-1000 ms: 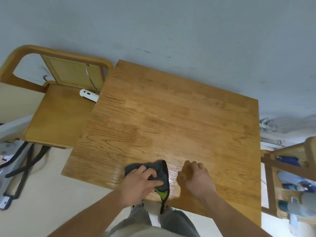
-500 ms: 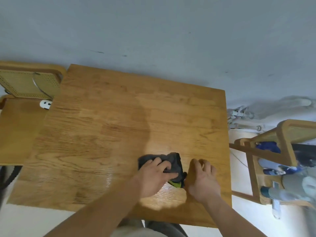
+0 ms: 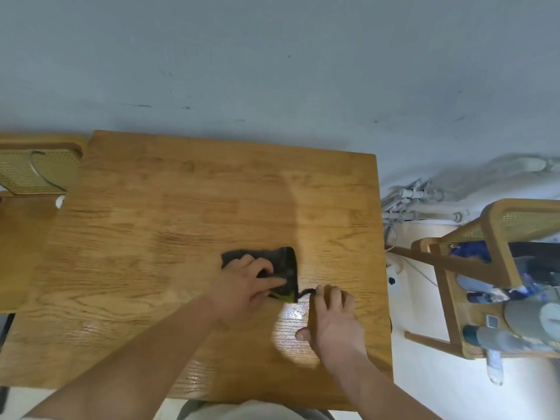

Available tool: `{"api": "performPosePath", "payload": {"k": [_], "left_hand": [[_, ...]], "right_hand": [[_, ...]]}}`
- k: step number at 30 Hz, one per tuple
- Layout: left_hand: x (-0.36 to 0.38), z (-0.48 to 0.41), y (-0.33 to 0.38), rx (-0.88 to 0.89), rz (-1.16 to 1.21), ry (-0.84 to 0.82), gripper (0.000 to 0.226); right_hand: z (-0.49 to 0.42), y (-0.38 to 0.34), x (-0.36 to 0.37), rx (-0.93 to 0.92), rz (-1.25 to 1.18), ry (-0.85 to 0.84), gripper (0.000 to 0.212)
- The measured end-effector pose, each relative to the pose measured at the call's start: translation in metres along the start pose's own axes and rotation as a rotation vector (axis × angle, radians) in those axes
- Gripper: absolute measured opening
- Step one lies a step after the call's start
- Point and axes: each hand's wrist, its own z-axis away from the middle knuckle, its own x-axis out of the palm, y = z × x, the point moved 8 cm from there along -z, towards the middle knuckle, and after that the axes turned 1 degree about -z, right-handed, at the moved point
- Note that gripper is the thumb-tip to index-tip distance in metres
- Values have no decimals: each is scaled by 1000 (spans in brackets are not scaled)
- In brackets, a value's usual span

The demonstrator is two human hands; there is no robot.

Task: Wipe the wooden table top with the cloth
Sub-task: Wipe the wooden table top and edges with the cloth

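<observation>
Head view looks down on a wooden table (image 3: pixel 169 237). The dark cloth (image 3: pixel 281 262) lies flat on the table top, a bit right of the middle. The left hand (image 3: pixel 245 286) rests on top of the cloth, fingers spread and pressing down, likely so the cloth rubs hard on the wood and does not slip. The right hand (image 3: pixel 330 319) lies flat on the bare wood just beside the cloth, fingers close together, near a thin dark loop that sticks out from the cloth. I cannot tell if it touches the loop. This hand seems to steady the person. A wooden chair (image 3: pixel 472 268) stands to the right, apart from the table.
</observation>
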Motion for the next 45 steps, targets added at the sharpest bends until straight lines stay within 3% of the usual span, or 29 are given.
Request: {"api": "performPosePath", "payload": {"k": [4,5,7,10,13,15,18,20,22,25,27,28,31,33,35,39,41,42,45], "left_hand": [[-10,14,-31,-644,40,185,43],[-5,15,-16,-694,13,172,46],[11,13,29,-558,-35,132,54],[33,27,79,-88,-40,2,56],[20,36,49,127,-132,-87,50],[9,37,2,-11,-185,-96,49],[-18,57,-69,-610,-9,134,42],[-18,69,-70,-753,-5,166,44],[-4,75,-46,-546,-49,124,54],[6,106,-25,43,-56,50,53],[-6,127,-63,159,-116,5,48],[-13,132,-95,72,-152,-1,50],[-39,159,-189,-498,-56,63,53],[-47,169,-206,-723,22,111,49],[-40,164,-194,-720,47,103,47],[-24,138,-171,-205,57,-59,50],[-33,120,-197,-110,4,-71,47],[-40,108,-212,-189,-19,-48,47],[-53,79,-228,-651,86,63,51]], "right_hand": [[-1,-2,-2,3,-37,12,108],[0,-2,-1,7,-43,8,108],[0,-1,0,15,-51,9,107],[1,-2,-4,8,-52,41,107],[1,-3,-9,8,-57,21,109],[5,-1,-11,35,-93,-6,108],[10,-2,-16,78,-162,25,102],[13,-9,-25,109,-201,47,96],[12,-27,-35,111,-219,69,92],[7,-75,-47,70,-276,106,86],[3,-117,-50,18,-263,113,82],[0,-136,-49,-9,-247,103,82],[-7,-186,-45,-69,-224,74,82],[-14,-206,-47,-78,-225,83,84],[-22,-216,-51,-68,-213,76,91],[-44,-206,-71,-1,-198,81,99],[-56,-189,-85,54,-198,88,99],[-61,-179,-92,77,-201,88,99],[-71,-147,-102,125,-215,71,99]]}}
